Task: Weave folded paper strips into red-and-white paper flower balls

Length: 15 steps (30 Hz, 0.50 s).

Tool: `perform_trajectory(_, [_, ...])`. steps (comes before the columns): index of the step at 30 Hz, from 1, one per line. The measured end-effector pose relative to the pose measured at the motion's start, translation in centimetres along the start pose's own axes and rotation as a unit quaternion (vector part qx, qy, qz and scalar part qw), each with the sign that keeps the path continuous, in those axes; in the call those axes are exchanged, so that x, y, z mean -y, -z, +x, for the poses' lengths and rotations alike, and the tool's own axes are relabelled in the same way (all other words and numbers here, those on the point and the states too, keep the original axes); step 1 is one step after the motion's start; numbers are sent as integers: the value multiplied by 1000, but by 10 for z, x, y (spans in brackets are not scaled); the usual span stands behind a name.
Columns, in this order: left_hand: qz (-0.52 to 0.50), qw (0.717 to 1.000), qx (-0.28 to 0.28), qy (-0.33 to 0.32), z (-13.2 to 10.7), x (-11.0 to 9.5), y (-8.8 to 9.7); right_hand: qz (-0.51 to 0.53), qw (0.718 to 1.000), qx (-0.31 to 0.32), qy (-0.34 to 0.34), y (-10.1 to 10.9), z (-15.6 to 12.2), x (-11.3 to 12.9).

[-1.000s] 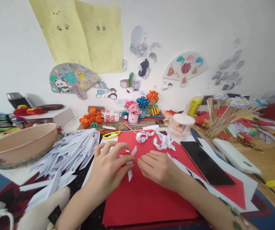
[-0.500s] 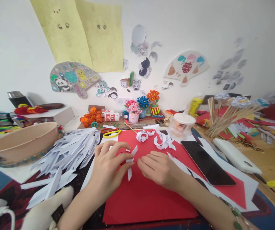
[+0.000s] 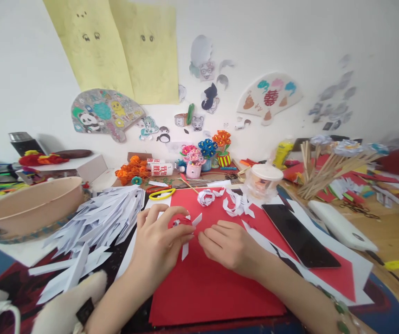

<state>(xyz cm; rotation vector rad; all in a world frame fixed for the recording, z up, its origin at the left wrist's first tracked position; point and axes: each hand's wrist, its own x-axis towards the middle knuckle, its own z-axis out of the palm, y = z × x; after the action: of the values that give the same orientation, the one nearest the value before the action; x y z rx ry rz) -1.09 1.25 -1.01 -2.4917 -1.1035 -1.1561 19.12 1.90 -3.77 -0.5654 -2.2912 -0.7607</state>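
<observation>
Both my hands work over a red paper sheet (image 3: 213, 287) at the table's middle. My left hand (image 3: 157, 246) is curled, its fingers pinching a small folded white paper strip piece (image 3: 187, 232) whose ends stick out up and down. My right hand (image 3: 229, 243) is closed beside it, fingertips pressed against the same piece from the right. Two curled white paper pieces (image 3: 206, 197) (image 3: 236, 204) lie on the red sheet just beyond my hands.
A heap of white paper strips (image 3: 98, 218) lies left, beside a tan bowl (image 3: 28, 204). Yellow-handled scissors (image 3: 161, 194), a glue bottle (image 3: 159, 169) and paper flowers (image 3: 206, 153) stand behind. A black phone (image 3: 299, 236), a white case (image 3: 342, 225), a lidded jar (image 3: 264, 181) and wooden sticks (image 3: 321, 174) sit right.
The paper piece has turned slightly between my fingers, its upper end now tilted more to the right. My hands stay in the same place.
</observation>
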Motion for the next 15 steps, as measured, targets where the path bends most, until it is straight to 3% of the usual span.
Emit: perform_trajectory(15, [99,992,-9,-80,1,-1,-1,-9,1000,-9,-13,-1,0,1])
